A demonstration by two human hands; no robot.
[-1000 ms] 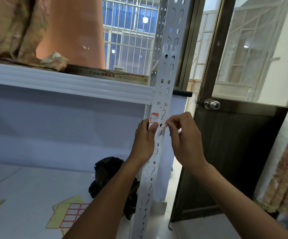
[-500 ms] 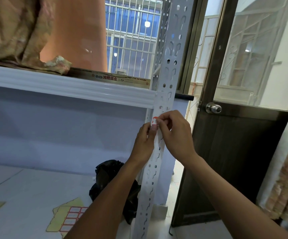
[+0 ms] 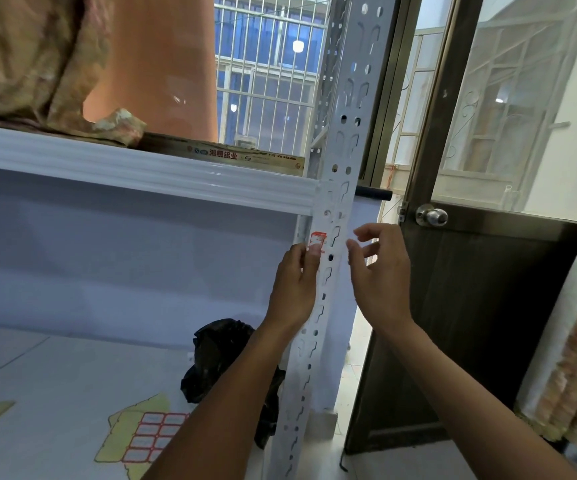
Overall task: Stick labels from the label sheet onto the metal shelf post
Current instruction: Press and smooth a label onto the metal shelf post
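Barred window panes and a brown door (image 3: 470,323) with a round knob (image 3: 431,215) stood behind a pale shelving unit. Its metal shelf post (image 3: 335,216) ran nearly upright through the middle of the view, slotted along its length and leaning a little rightward toward the top.

1 label (image 3: 317,241) sat on the post's left part, just below the shelf beam. It was small and white with a red border, and its lower edge was covered by a fingertip. The left hand (image 3: 295,282) reached up along the post's left side and pressed that edge against the metal. The right hand (image 3: 379,271) hung just right of the post with its fingers loosely spread, holding nothing and touching nothing.

The label sheet (image 3: 148,438), with rows of red-bordered labels on yellow backing, lay flat on the lower shelf. It was well below and to the left of both hands, partly hidden under the left forearm and near a black bag (image 3: 218,358).

The sheet therefore lay on the left hand's side, but that hand was busy. The free right hand would probably have had to cross in front of the post to fetch the next label.
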